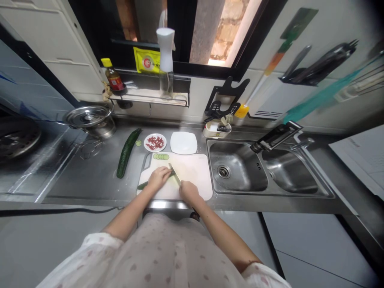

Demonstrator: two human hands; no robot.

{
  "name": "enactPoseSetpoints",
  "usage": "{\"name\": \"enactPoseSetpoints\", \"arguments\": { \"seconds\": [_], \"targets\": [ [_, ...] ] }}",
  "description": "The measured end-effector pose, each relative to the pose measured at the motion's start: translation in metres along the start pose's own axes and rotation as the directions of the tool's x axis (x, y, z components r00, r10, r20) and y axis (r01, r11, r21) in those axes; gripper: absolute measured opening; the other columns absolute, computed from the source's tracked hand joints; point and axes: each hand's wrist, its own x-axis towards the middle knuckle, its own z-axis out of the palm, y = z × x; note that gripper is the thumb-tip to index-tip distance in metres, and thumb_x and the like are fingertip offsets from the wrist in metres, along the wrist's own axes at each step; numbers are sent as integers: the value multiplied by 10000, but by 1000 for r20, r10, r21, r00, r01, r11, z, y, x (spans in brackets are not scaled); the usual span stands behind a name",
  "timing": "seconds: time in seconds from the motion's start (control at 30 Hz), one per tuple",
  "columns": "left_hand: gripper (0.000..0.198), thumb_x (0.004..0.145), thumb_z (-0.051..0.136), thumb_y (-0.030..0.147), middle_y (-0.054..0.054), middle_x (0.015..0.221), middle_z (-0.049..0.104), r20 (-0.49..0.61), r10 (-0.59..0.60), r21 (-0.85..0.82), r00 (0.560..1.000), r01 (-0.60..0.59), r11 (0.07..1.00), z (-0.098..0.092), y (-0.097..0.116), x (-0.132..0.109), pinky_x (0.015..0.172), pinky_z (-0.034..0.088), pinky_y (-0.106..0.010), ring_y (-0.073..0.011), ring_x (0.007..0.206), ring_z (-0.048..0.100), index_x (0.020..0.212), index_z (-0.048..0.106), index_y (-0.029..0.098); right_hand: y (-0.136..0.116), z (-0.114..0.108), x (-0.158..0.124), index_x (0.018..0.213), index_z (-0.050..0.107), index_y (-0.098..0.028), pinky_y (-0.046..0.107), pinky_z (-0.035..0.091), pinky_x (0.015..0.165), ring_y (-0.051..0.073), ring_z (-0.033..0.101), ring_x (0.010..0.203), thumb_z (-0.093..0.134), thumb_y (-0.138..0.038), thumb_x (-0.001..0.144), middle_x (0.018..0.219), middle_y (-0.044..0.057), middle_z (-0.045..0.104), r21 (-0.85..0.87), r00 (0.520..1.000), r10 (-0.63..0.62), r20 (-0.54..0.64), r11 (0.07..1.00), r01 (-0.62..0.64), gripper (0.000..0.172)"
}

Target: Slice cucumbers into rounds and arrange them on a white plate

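A white cutting board (196, 172) lies on the steel counter in front of me. My left hand (159, 179) is closed over a cut cucumber (142, 185), whose dark green end shows left of the wrist; the fingers hide much of it. My right hand (189, 193) grips a knife (175, 174), its blade slanting up and left, close by the left fingertips. Several thin cucumber slices (161, 157) overlap in a row near the board's top left. Left of the board rests a whole cucumber (128, 154), with a small pale green cut piece (138, 143) beside its upper end.
Behind the board stand a plate of chopped red pieces (155, 143) and a white square plate (183, 143). A lidded steel pot (100, 125) is at the left. The double sink (240, 166) and black faucet (274, 138) lie right. A rack (150, 98) holds bottles.
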Motion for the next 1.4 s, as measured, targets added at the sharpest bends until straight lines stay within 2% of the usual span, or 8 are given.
{"name": "enactPoseSetpoints", "arguments": {
  "seconds": [0.17,0.43,0.7,1.1,1.4],
  "targets": [
    [244,930,498,292,-55,955,672,3,-1,-1,1000,1,1000,0,0,0,828,471,-301,-172,907,597,1048,702,230,3,0,-9,1082,623,-134,281,445,764,223,645,978,385,-155,907,1040,147,683,-20,1000,0,26,1000,1,296],
    [247,932,493,290,-54,953,672,6,5,11,1000,-5,1000,-1,2,0,824,471,-299,-174,904,597,1051,700,230,1,6,6,1066,639,-132,285,453,770,223,653,967,384,-122,886,1043,145,689,11,1000,-20,-23,1000,20,312],
    [232,923,511,279,-51,961,678,0,-15,-1,1000,15,1000,0,1,0,831,466,-294,-173,907,593,1032,709,226,2,2,-2,1090,628,-130,291,451,780,230,643,997,390,-134,892,1063,154,676,-14,999,13,35,1000,-13,310],
    [236,925,508,283,-52,951,681,-17,-17,-21,1000,16,1000,1,2,1,842,471,-296,-174,924,602,1034,711,227,0,9,8,1083,628,-126,289,449,777,224,641,992,375,-124,892,1047,159,677,-8,1000,-2,-11,1000,2,317],
    [235,927,505,284,-53,960,679,-17,-14,-11,1000,13,1000,1,2,1,840,475,-301,-175,922,600,1028,710,228,4,10,2,1081,623,-132,290,448,760,231,646,982,397,-145,892,1043,155,677,-15,999,17,27,1000,-16,294]
  ]
}}
